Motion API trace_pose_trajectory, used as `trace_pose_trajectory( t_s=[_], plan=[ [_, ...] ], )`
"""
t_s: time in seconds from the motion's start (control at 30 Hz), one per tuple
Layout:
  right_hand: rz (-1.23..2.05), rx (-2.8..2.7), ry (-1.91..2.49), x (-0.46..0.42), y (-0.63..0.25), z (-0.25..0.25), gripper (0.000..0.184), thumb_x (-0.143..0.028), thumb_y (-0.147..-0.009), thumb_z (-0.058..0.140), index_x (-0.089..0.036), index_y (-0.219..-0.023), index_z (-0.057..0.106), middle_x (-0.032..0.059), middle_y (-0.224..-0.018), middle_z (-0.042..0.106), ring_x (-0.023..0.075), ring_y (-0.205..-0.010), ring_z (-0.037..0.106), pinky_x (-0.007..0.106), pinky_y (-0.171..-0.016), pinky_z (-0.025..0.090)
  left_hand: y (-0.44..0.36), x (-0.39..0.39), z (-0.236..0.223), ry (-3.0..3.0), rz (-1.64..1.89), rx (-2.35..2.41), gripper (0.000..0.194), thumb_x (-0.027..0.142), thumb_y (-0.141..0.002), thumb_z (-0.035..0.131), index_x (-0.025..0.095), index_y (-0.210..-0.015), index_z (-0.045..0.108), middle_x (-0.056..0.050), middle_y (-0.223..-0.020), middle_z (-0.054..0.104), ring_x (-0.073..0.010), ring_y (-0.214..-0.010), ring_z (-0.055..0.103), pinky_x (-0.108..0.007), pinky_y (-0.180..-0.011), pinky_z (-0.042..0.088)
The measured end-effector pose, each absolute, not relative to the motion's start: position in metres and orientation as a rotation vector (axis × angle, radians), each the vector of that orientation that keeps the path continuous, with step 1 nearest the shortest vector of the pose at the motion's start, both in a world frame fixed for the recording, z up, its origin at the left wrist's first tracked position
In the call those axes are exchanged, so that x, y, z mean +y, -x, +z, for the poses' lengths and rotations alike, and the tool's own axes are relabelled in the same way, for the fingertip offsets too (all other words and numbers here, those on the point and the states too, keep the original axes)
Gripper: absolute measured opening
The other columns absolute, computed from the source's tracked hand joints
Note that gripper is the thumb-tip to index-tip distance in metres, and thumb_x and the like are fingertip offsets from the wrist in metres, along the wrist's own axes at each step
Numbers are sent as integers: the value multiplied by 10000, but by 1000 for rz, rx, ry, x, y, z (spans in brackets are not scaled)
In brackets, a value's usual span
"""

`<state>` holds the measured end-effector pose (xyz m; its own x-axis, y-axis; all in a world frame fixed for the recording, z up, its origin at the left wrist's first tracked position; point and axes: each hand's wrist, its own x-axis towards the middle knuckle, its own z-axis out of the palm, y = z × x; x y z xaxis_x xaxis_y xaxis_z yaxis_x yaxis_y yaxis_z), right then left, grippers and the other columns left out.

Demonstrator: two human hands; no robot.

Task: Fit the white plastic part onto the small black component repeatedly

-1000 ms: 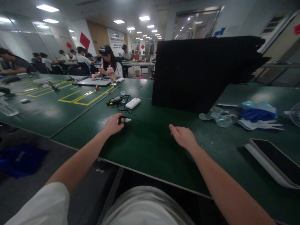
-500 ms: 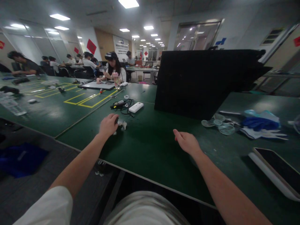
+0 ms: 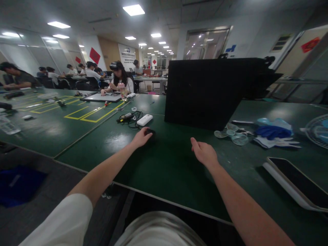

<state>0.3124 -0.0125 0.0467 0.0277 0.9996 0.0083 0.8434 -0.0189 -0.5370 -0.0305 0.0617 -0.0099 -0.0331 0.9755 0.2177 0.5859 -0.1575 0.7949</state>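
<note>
Rectangular ceiling lights [image 3: 133, 10] shine above a tan wall section [image 3: 109, 50], a glazed doorway [image 3: 208, 44], a green bench [image 3: 159, 174] and the dark grey floor [image 3: 60, 186] below it.

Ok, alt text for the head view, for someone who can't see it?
The left hand holds a small dark object, details unclear, at a green table, near a white device; the right hand, loosely curled, shows nothing in it. Beyond stands a large black panel; gloves lie at right.

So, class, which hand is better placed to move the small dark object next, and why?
Probably the left hand: it is already at the small dark object. The right hand is farther away, apart from it.
</note>
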Motion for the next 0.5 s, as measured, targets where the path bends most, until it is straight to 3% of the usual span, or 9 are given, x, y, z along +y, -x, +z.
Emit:
trace_pose_trajectory(
  t_s=[0.17,0.3,0.5],
  plan=[
    [423,-1748,1940,-8,-324,51,781,-756,-950,161,-198,-733,664,92,-711,677,207,-642,611,302,-560,380,-72,40,-4,-2132,776,1478,515,400,-929,596,194,-1380,459,-138,-1222,674,-256,-1021,690,-370,-886,531],
    [321,-1695,1922,-5,-331,50,795,-757,-948,154,-209,-754,698,89,-706,684,217,-648,606,305,-565,350,-141,11,0,-2249,641,1280,535,444,-953,536,188,-1408,416,-147,-1192,680,-271,-1025,686,-387,-856,547],
    [228,-1724,1867,-3,-332,42,741,-699,-978,190,-220,-755,709,81,-742,700,224,-685,615,312,-588,342,-161,-8,7,-2306,663,990,530,476,-940,547,183,-1372,457,-153,-1237,645,-279,-1079,651,-459,-959,513]
  ],
)
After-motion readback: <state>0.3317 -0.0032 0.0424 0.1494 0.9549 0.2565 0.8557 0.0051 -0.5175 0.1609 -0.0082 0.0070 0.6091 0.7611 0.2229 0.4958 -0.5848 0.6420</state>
